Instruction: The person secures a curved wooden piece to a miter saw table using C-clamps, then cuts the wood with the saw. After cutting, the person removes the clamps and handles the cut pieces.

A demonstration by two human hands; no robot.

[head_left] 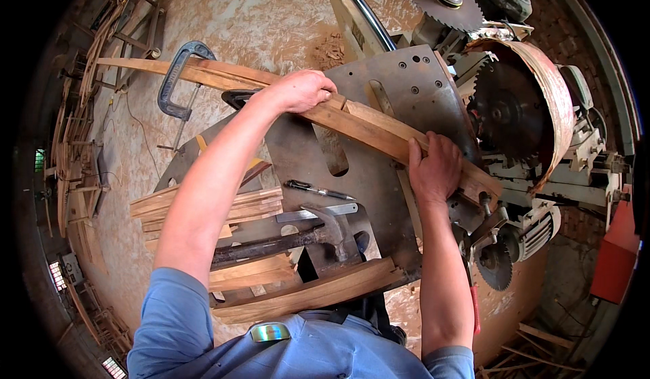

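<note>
A long wooden beam (369,130) made of strips laid together runs across the metal machine table (379,196), its left end reaching out past the table. My left hand (301,92) is closed over it near the middle. Farther right, my right hand (435,165) grips the same beam, thumb on the near side and fingers over the far side. Left of my left hand, a blue-grey C-clamp (177,81) sits around the beam. A second clamp (489,209) with a screw stands at the beam's right end, partly hidden.
On the near part of the table lie a claw hammer (330,235), a metal ruler (318,213), a pen (317,189), short wooden strips (254,205) and a curved wooden piece (311,291). Circular saw blades (504,111) stand at the right. Wood is stacked along the far left (88,121).
</note>
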